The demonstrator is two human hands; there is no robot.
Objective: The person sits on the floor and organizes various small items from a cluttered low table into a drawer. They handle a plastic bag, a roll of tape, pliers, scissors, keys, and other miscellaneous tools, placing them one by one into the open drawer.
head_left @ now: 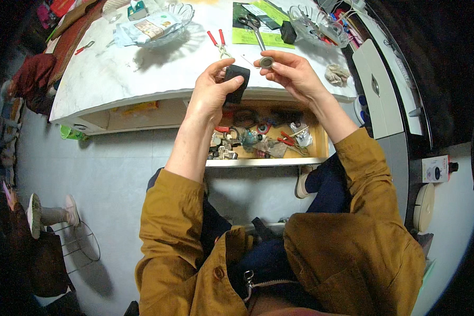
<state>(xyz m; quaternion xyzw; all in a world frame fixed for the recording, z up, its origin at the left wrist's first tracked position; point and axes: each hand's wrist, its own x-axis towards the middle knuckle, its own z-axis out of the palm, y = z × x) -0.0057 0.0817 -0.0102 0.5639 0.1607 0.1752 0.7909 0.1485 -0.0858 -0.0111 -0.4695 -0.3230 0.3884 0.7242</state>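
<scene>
Above the front edge of the white table (158, 79), my left hand (211, 87) grips a small black rectangular case (237, 84), thumb on its face. Its exact kind I cannot make out. Just to the right, my right hand (295, 73) pinches a small round metal disc (266, 62) with a ringed face between thumb and fingers. The two hands are apart. Red-handled pliers (219, 43) lie on the table beyond my left hand. Black-handled scissors (254, 27) lie beyond my right hand, on a green-yellow sheet (271, 38).
Below my hands an open drawer (268, 161) holds several small tools and metal parts. Two glass bowls (166, 38) (321, 39) stand at the back. A crumpled cloth (336, 75) lies at the right. A person's leg (52, 215) and a wire rack (84, 245) are at the left.
</scene>
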